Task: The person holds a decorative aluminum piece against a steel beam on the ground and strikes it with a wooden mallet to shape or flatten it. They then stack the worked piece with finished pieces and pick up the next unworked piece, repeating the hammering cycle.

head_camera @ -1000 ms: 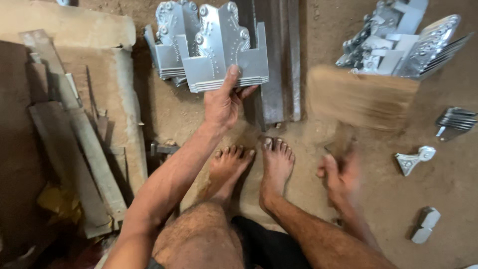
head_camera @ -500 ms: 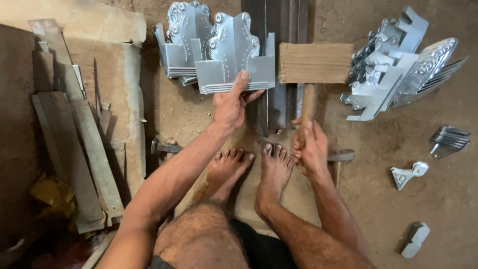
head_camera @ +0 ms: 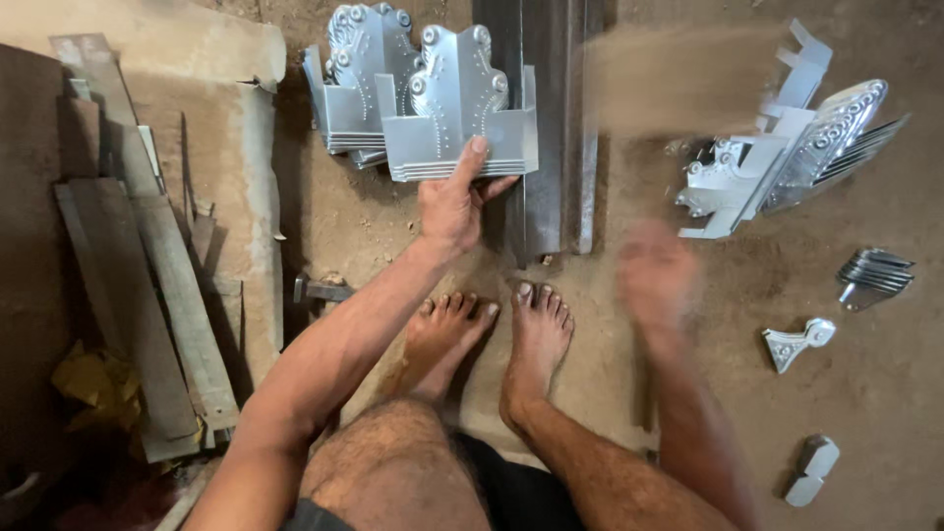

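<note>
My left hand [head_camera: 454,204] grips the lower edge of an ornate silver metal bracket [head_camera: 457,108], thumb on its front face. The bracket lies against a dark steel bar [head_camera: 553,128] on the dirt floor. More brackets of the same kind [head_camera: 354,84] are stacked just behind it to the left. My right hand [head_camera: 656,277] is blurred by motion, closed on the handle of a wooden mallet. The mallet's blurred head [head_camera: 678,84] hangs to the right of the bar, above the floor.
A pile of silver metal parts [head_camera: 777,167] lies at the right, with smaller pieces [head_camera: 798,342] scattered nearer. Wooden planks [head_camera: 128,256] and a board lie at the left. My bare feet [head_camera: 492,334] stand below the bar.
The mallet swung from the right to the bar beside the bracket, then rose up and to the right again. My left hand has stayed on the bracket.
</note>
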